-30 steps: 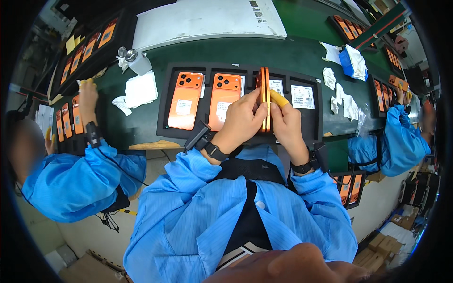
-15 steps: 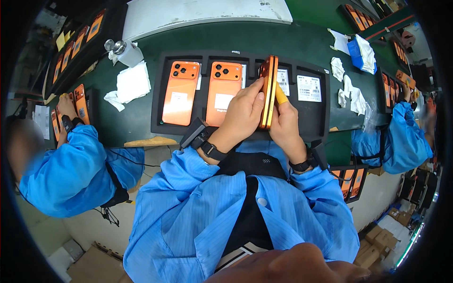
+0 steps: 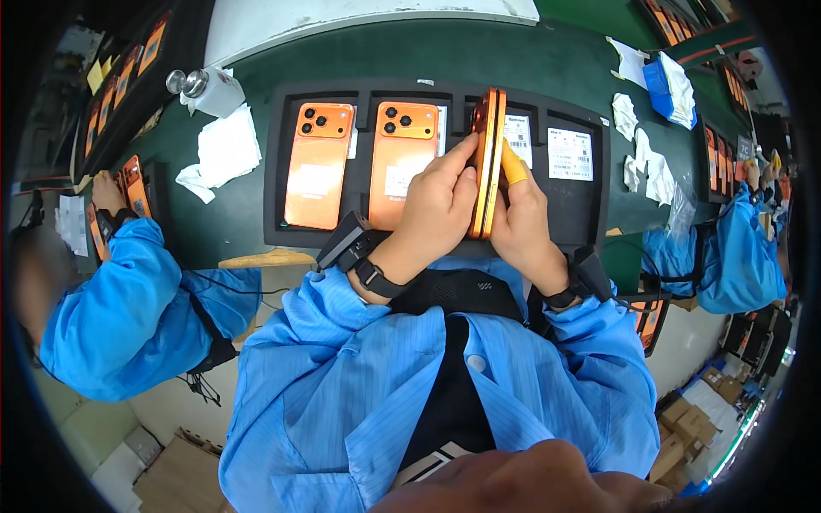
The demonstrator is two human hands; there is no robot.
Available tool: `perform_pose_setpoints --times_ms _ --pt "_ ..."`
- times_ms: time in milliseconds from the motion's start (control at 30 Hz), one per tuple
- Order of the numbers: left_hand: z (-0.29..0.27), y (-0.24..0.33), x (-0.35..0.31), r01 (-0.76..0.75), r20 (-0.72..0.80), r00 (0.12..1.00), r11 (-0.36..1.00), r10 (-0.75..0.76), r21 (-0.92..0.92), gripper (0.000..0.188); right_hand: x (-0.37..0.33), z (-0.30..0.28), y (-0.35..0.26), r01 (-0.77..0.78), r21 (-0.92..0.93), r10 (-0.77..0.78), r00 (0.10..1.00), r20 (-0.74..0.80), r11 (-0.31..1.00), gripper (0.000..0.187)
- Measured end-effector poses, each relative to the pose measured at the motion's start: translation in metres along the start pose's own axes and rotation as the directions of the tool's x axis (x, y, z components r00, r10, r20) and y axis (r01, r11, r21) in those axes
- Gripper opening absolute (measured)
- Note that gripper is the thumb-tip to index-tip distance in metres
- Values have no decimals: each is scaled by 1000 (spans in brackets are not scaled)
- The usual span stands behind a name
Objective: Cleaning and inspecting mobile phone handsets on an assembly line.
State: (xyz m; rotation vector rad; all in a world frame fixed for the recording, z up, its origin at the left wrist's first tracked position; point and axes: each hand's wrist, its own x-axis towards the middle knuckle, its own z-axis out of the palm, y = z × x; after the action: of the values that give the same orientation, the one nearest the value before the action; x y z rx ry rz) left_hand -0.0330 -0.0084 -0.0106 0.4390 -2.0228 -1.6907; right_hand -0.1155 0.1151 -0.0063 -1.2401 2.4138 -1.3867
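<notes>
Two orange phones [image 3: 488,162], pressed together and seen edge-on, stand upright above the black foam tray [image 3: 277,150]. My left hand [image 3: 430,205] is closed against their left side, fingers flat along it. From the other side my right hand [image 3: 523,221] grips them, a yellow finger cover on one finger. Left of my hands, an orange phone [image 3: 316,167] lies back up in the first tray slot. Beside it rests a second orange phone [image 3: 404,161], partly hidden by my left hand. The rightmost slot holds a white printed label [image 3: 570,155]; another label [image 3: 517,141] shows behind the held phones.
White wipes [image 3: 229,152] and a dispenser bottle [image 3: 214,91] stand left on the green table [image 3: 359,56]. Crumpled tissues [image 3: 657,178] and a blue tissue box [image 3: 670,88] lie right. Co-workers in blue sit on both sides, beside other phone trays [image 3: 128,81].
My hands keep the same hold on the two phones. The whole view has shifted slightly. At the right, the co-worker's hands have moved, and the phone they held up no longer shows.
</notes>
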Motion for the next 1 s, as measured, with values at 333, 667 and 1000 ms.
perform_pose_setpoints --times_ms 333,667,1000 --pt "-4 -1 -1 -40 55 998 990 32 138 45 0 1 5 -80 119 83 996 -17 990 49" --pt "-5 -2 -3 -84 77 994 996 81 43 49 0 -1 3 140 3 -139 982 -125 990 43" --pt "-5 3 2 66 100 993 997 -68 28 45 5 4 2 -1 11 2 995 -98 1000 42"
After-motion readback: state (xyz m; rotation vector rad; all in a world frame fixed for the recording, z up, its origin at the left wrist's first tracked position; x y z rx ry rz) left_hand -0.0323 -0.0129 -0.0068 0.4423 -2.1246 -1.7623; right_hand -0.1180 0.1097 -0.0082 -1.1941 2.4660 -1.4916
